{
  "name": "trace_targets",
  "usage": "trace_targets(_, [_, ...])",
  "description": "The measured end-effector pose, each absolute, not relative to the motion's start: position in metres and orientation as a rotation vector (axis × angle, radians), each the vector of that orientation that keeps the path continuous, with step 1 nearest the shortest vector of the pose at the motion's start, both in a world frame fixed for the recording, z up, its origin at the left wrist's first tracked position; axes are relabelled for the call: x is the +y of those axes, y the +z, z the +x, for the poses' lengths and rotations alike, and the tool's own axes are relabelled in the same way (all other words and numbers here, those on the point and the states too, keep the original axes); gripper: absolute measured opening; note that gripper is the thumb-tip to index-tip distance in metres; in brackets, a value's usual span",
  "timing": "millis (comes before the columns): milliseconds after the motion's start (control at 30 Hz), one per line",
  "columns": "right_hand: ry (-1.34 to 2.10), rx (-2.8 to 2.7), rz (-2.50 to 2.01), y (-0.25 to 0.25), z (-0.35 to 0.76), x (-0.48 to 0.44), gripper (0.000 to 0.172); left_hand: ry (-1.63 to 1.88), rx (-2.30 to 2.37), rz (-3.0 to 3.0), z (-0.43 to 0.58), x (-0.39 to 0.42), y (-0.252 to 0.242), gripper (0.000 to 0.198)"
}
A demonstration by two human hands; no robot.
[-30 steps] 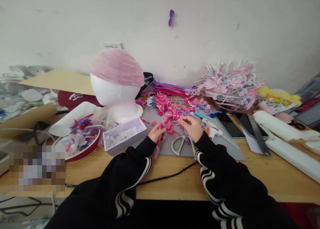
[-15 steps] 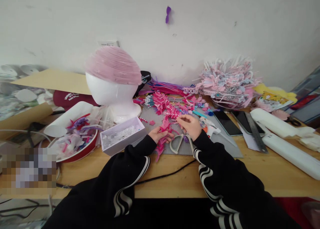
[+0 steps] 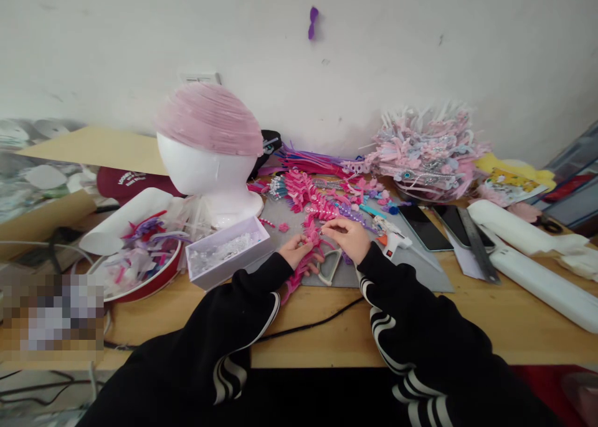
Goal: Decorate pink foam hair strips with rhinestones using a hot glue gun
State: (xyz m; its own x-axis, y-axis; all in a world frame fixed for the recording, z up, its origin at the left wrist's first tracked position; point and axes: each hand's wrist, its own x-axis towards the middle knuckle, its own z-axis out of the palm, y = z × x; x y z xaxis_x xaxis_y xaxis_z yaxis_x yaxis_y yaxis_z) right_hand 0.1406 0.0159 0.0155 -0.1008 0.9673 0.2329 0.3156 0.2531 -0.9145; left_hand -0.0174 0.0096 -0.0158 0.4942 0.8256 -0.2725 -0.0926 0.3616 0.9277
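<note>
Item: pink ornament [image 3: 310, 236], a frilled strip. It lies between your two hands over the grey mat [image 3: 415, 269] on the bench [image 3: 327, 327], its lower end trailing toward you past the mat's near edge.
Left hand [image 3: 295, 253]: fingers curled shut around the strip's middle, palm turned inward, sleeve resting on the bench.
Right hand [image 3: 349, 239]: fingertips pinched closed on the strip's upper end, knuckles up, wrist bent inward.
Adjacent: scissors [image 3: 329, 267] just under the right hand; glue gun [image 3: 390, 243] just beside its wrist; white box [image 3: 227, 252] near the left hand.
</note>
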Motion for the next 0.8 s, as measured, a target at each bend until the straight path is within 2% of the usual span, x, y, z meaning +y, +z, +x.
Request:
trace_targets(500, [1.015,-1.568,-1.206,0.007,0.133,0.015,0.017,0.786,0.908,1.057,-0.019,0.002,-0.003,0.042])
trace_targets(800, [0.929,-1.603,-1.218,0.007,0.133,0.014,0.016,0.785,0.896,1.073,-0.019,0.001,0.000,0.041])
